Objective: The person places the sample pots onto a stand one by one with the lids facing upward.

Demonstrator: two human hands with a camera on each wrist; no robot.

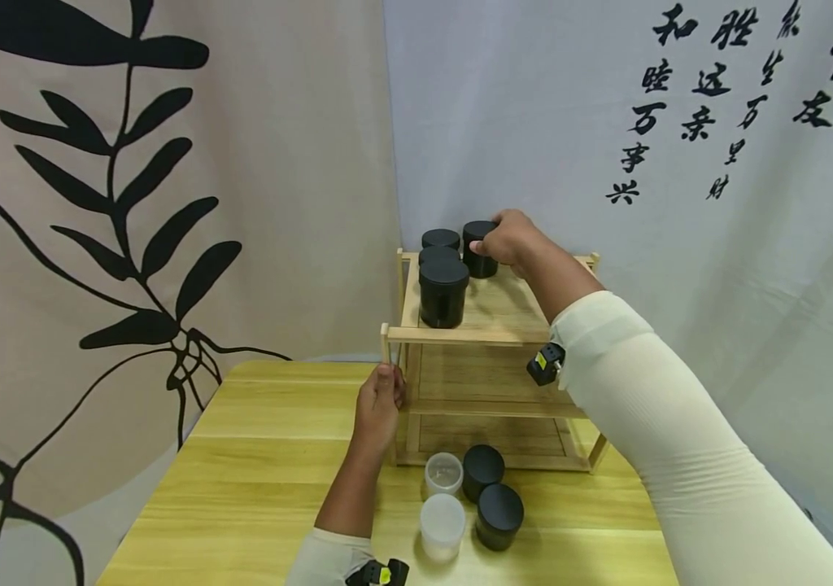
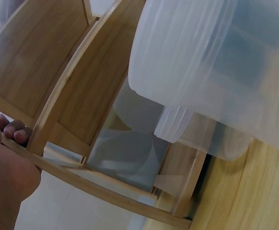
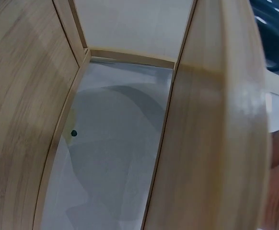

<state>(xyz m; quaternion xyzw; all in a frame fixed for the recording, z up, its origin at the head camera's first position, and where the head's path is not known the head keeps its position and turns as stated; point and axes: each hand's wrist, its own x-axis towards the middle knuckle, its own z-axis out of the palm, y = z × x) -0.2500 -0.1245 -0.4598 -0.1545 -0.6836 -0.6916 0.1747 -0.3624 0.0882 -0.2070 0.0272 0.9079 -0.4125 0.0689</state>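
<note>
The right hand [image 1: 515,238] reaches over the top shelf of a wooden rack [image 1: 486,335] and grips a black jar [image 1: 480,262], its thumb laid across the near side and its fingers partly hidden behind. That jar is upright at the back of the top shelf; whether its base touches the wood is hard to tell. Just to its left, three more black jars form a line running from back to front: a rear jar [image 1: 440,238], a middle jar [image 1: 438,254] mostly covered from view, and a front jar [image 1: 443,299] standing near the front left corner of the shelf. The left hand [image 1: 377,403] holds the rack's front left post below the top shelf, fingers curled round the wood, as the left wrist view also shows. The rack has three levels and stands on a wood-grain surface [image 1: 241,472]. In front of its lowest level, four jars stand close together on the surface: a small clear jar [image 1: 443,474] and a frosted white jar [image 1: 442,525] on the left, with a farther black jar [image 1: 483,472] and a nearer black jar [image 1: 500,518] on the right. Both arms wear pale sleeves [image 1: 651,407], each with a small black camera [image 1: 547,364] at the wrist. Behind the rack hangs a pale cloth [image 1: 519,122], printed with black leaves at left and black writing at right
</note>
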